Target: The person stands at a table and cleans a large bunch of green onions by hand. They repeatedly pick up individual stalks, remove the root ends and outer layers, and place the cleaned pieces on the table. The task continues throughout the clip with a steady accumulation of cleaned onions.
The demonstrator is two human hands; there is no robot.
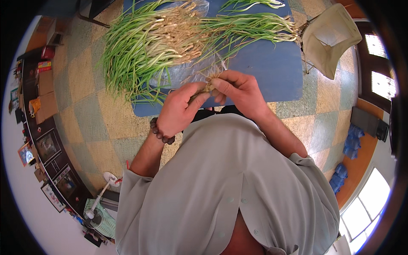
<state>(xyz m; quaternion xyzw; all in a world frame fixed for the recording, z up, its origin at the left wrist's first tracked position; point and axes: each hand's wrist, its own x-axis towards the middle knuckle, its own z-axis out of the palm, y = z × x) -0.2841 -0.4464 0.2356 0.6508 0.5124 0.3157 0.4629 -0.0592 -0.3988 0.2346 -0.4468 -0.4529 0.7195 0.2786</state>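
Observation:
My left hand (177, 110), with a dark bead bracelet at the wrist, holds the lower end of a green onion (208, 87) above the near edge of a blue table (271, 71). At its tangled brown roots, my right hand (244, 94) pinches with thumb and fingers. Most of the held stalk is hidden by my left hand. Beyond lies a big heap of green onions (143, 54), leaves to the left and dry roots to the right. Farther right rests a bunch with whiter stems (255, 27), its roots pointing right. Another small bunch (251, 4) is cut off by the top rim.
Clear plastic sheeting (183, 75) lies under the heap. A beige chair (331, 38) stands at the table's right end. Along the left wall runs a dark cabinet (47, 143), with a fan (103, 191) near it. Blue plastic-wrapped packs (352, 142) sit by the right wall.

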